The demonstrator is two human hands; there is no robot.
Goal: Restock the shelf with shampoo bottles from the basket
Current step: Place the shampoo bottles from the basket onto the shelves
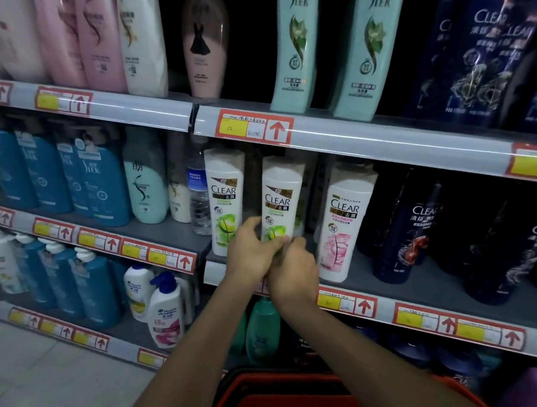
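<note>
A white Clear shampoo bottle with a green label (pixel 281 196) stands upright at the front of the middle shelf (pixel 390 293). My left hand (pixel 251 251) wraps its lower left side and my right hand (pixel 292 270) grips its base from the right. A matching green-label bottle (pixel 225 199) stands just left of it, and a pink-label Clear bottle (pixel 342 218) just right. The red basket (pixel 271 396) sits below my forearms at the bottom edge; its contents are hidden.
Dark Clear bottles (pixel 408 227) fill the shelf to the right. A clear water bottle (pixel 198 191) and blue Slek bottles (pixel 101 184) stand to the left. Mint Slek bottles (pixel 296 46) occupy the shelf above, pump bottles (pixel 164 311) the shelf below. Pale floor tiles (pixel 52 385) lie at lower left.
</note>
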